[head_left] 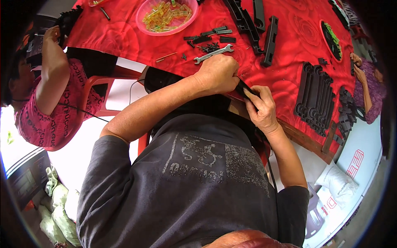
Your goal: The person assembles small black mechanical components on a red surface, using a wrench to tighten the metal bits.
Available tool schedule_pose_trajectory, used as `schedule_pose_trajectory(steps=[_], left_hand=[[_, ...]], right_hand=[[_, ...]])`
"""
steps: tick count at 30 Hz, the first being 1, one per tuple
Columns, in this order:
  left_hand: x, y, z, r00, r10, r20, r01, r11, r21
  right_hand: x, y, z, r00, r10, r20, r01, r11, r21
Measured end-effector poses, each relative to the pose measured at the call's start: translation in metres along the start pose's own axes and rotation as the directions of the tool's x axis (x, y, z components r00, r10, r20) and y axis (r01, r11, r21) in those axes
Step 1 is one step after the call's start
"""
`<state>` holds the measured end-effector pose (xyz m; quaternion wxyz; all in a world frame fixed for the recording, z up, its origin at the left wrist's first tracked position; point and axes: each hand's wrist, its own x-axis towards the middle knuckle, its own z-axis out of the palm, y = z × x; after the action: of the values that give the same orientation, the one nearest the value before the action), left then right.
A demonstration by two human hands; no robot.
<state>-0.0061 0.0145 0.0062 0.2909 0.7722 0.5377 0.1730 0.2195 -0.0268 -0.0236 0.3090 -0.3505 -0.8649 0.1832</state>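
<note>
At nine o'clock in the view a co-worker in a printed reddish shirt is seen, with a forearm raised near the table; at eight o'clock pale sacks are set low down. A red, rose-patterned tablecloth is spread across the top of the view. Between eleven and twelve o'clock a pink bowl is partly filled with yellowish see-through pieces. At twelve o'clock small black parts are strewn, and just below them a wrench is laid slantwise. Near one o'clock the left hand is clenched around the upper end of a narrow black piece, much of which is hidden by the fingers. The piece is held at the table's near edge, between both hands; its lower end is pinched by the right hand, between two and three o'clock. Beyond, at one o'clock, long black strips are laid, and a black bar is placed to their right. Between two and three o'clock similar black rails are lined up side by side; at two o'clock green strips are piled.
</note>
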Motion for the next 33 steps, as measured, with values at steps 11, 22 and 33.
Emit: schedule_pose_trajectory(steps=[11, 22, 33], left_hand=[[-0.003, -0.002, 0.008, 0.999, 0.024, -0.026, -0.026, 0.995, -0.093], [0.000, -0.005, 0.010, 0.998, 0.047, 0.041, -0.045, 0.997, -0.056], [-0.015, 0.010, 0.006, 0.989, -0.064, -0.132, 0.060, 0.997, -0.039]], right_hand=[[0.002, -0.003, -0.001, 0.995, 0.080, 0.057, -0.078, 0.996, -0.030], [-0.003, 0.002, -0.002, 0.996, 0.084, 0.034, -0.083, 0.996, -0.028], [-0.002, 0.002, 0.001, 0.998, 0.063, -0.024, -0.062, 0.997, 0.051]])
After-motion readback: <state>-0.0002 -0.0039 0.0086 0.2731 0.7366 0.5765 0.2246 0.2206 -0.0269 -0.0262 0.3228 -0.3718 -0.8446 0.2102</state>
